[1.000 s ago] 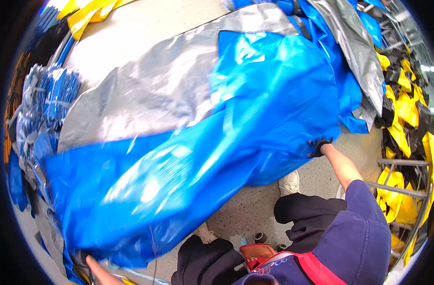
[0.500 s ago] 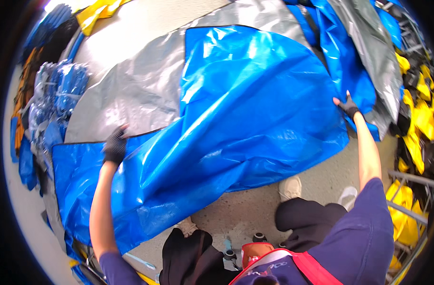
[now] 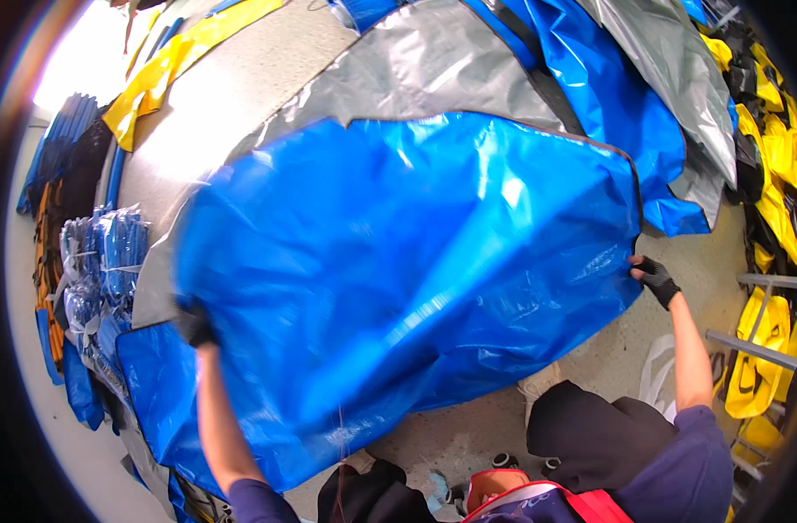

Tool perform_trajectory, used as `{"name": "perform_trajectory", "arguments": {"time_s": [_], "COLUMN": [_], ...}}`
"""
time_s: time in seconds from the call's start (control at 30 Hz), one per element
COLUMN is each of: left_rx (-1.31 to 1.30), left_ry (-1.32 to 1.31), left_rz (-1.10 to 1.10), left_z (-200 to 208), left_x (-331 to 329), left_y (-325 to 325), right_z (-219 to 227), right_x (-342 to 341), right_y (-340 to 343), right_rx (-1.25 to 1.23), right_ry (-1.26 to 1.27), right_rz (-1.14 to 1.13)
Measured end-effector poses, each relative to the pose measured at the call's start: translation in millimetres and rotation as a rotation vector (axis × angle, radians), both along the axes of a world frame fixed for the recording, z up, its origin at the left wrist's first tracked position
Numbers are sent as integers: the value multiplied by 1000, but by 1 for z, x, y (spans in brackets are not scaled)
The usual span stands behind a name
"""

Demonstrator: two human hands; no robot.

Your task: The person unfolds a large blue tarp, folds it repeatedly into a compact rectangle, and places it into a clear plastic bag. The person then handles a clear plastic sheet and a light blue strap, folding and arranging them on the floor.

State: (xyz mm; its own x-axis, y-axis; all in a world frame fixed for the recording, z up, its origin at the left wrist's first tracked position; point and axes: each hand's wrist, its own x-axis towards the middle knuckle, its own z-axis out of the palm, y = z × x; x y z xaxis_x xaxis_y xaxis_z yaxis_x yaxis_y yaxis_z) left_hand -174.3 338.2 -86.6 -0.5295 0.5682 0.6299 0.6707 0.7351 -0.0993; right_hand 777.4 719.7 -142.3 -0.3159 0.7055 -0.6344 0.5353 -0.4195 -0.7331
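Observation:
A large blue tarp [image 3: 398, 253] with a dark bound edge lies spread and wrinkled in front of me, over a silver-grey sheet [image 3: 416, 61]. My left hand [image 3: 194, 322], in a dark fingerless glove, is at the tarp's left side, where the material is blurred by motion. Its fingers are smeared, so their grip cannot be made out. At the right edge of the tarp, my right hand [image 3: 657, 279], gloved the same way, pinches the border between thumb and fingers.
Clear-wrapped blue bundles [image 3: 111, 253] stand at the left, with a yellow strip [image 3: 185, 65] beyond them. More blue sheeting [image 3: 599, 105] lies at the upper right. Yellow and black material [image 3: 778, 166] and metal bars [image 3: 756, 350] line the right side. A white bag [image 3: 658, 375] is near my right arm.
The blue tarp's upper flap has spread leftward over the silver-grey sheet, and its left part is blurred. My right hand has come to the tarp's right border. The view has shifted.

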Motion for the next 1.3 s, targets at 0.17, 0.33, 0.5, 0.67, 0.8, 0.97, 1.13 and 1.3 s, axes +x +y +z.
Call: {"name": "perform_trajectory", "arguments": {"time_s": [0.17,0.33,0.5,0.67,0.8,0.97,1.13,1.3], "left_rx": [-5,-428,-349,-919,-759,-591,-738,-709], "left_ry": [-418,-831,-76,-405,-572,-1191,-572,-569], "left_rz": [113,-27,-356,-563,25,-725,-844,-506], "left_z": [92,48,29,7,-61,-50,-31,-62], "left_x": [-22,154,234,265,238,337,388,352], "left_y": [146,148,61,56,40,67,94,101], "right_z": [-33,-1,44,57,5,-3,7,-64], "right_x": [41,-34,-54,135,137,120,60,23], "right_y": [4,67,37,46,40,39,52,58], "right_rx": [519,537,471,143,212,-198,-162,383], "right_ry": [-552,-486,-50,-702,-1039,-475,-718,-543], "right_rz": [-42,-52,-77,357,343,-28,138,100]}}
